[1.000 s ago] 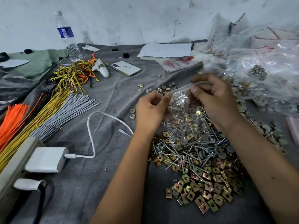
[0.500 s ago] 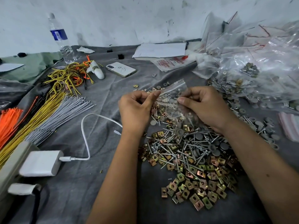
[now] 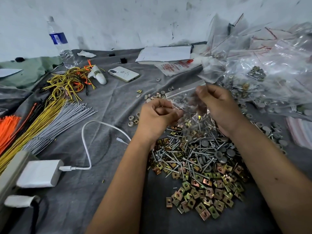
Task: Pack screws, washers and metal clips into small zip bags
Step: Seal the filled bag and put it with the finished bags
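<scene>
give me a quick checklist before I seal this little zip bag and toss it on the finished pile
1. Both hands on bag: ok, left hand and right hand pinch the zip bag.
2. Screws inside: ok.
3. Clips inside: ok, some show.
4. Washers inside: cannot tell.
5. Zip strip closed: cannot tell.
6. Finished bags within reach: ok, piled just right of the hands.
</scene>
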Demonstrator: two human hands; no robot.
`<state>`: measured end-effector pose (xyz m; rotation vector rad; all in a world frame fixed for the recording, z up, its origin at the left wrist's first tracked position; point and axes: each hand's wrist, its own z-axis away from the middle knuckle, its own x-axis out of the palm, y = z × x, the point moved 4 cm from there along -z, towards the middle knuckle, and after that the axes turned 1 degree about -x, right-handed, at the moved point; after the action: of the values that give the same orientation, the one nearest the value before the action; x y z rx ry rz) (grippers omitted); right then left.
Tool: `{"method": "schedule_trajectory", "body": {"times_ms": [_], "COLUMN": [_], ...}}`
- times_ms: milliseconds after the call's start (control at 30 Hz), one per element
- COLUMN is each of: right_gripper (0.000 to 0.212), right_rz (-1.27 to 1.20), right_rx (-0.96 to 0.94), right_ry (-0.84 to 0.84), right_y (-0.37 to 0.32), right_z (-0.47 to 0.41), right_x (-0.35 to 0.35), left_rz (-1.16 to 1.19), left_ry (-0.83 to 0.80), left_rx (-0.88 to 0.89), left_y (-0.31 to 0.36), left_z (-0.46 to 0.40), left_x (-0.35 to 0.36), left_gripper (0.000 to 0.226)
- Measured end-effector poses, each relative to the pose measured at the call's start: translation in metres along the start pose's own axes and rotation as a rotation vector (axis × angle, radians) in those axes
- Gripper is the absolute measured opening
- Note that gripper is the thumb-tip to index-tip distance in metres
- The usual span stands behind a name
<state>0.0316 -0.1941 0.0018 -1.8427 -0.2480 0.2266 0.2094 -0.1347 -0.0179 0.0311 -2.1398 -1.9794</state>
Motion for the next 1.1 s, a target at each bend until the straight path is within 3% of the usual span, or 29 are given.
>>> {"method": "schedule_trajectory", "body": {"times_ms": [200,333,433,533,700,867,1100], "right_gripper": [0.023,0.022,0.016,0.009,0.008,0.005,0.004], "right_rz": [-0.112,-0.134,-0.001,0.162,0.204,0.389,0.514], "right_rx": [-0.043,-0.032,-0.059,-0.112,-0.191,-0.356,-0.411], "right_ry": [0.077,0.016,-0.12,-0.132,-0.005,-0.007,-0.037], "right_y": [-0.002,-0.003,-0.003,0.0,-0.005,-0.014,-0.017], "right_z": [-0.001,-0.001,0.002,0.005,0.0,0.003,0.008], "right_x": [-0.006,-0.004,0.004,0.009,0.002,0.011,0.02], "left_rz": [-0.005,0.002,-0.043,-0.148,-0.319,-0.442,-0.386], "left_ry": [-0.17,-0.12,0.013,0.018,0.039,-0.002,-0.025], "left_rx": [-0.014,-0.041,0.095,0.211,0.232,0.3,0.288], "left_y": [0.003,0.002,0.007,0.008,0.007,0.01,0.009], "left_z": [-0.001,0.0,-0.002,-0.003,-0.003,0.002,0.001], "left_x": [-0.002,-0.001,-0.002,-0.001,-0.003,0.009,0.01], "left_gripper": [0.026,0.024,0.026,0.009,0.012,0.013,0.022]}}
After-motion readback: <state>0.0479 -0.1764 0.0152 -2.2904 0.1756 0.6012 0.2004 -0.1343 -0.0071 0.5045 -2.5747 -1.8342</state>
